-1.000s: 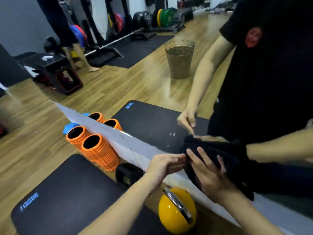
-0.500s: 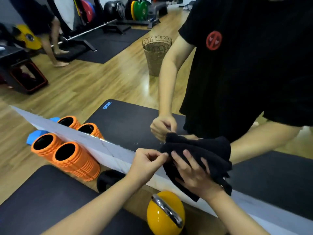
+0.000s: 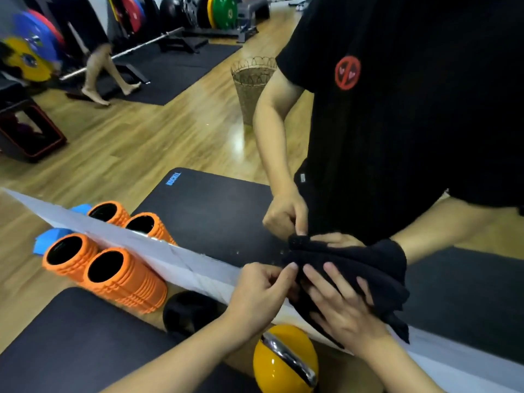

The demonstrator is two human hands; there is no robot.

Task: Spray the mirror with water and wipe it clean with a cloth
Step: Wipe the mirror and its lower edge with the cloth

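Against the mirror point(image 3: 215, 211), my right hand point(image 3: 340, 302) presses the black cloth point(image 3: 365, 268) flat-fingered, left hand point(image 3: 261, 290) pinching its edge (wiping underway, I judge; spraying unconfirmed).

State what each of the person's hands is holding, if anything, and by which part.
Left hand pinches the black cloth at its left edge. Right hand lies over the cloth's near side, fingers spread, pressing it against the mirror.
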